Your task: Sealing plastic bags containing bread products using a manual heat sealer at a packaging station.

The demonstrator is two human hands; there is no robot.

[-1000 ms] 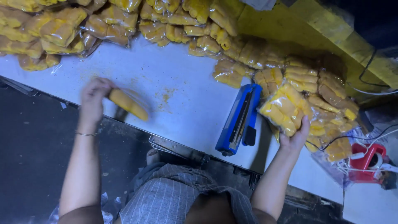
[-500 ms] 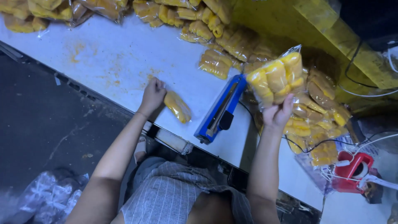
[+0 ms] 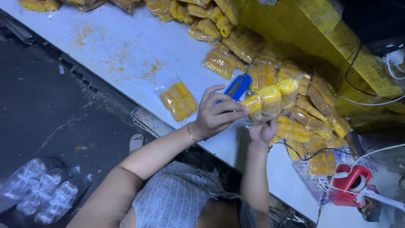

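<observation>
White worktop point(image 3: 126, 46) is running diagonally across the view, dusted with orange crumbs, and a dark floor point(image 3: 38, 109) is lying below its edge. We are standing at the worktop edge, looking down at both arms.

We are holding one clear bag of yellow snacks point(image 3: 270, 100) up in front of us, above the worktop. Our right hand point(image 3: 262, 131) is gripping it from underneath, fingers closed on the lower end of the bag. Our left hand point(image 3: 217, 113) is pinching the bag's left end, thumb and fingertips closed on the plastic.

Just behind our left hand, a blue sealer point(image 3: 236, 86) is sitting on the worktop, mostly hidden by the hand. One filled bag point(image 3: 179, 100) is lying flat by itself on the worktop, left of our hands and near the edge.

A big pile of filled bags point(image 3: 295, 114) is stacking up against a yellow wall point(image 3: 303, 38) on the right, and more are trailing along the top of the view. A red tape dispenser point(image 3: 350, 183) is sitting at lower right among white cables. Clear packs point(image 3: 40, 190) are lying on the floor at lower left; we cannot tell their contents.
</observation>
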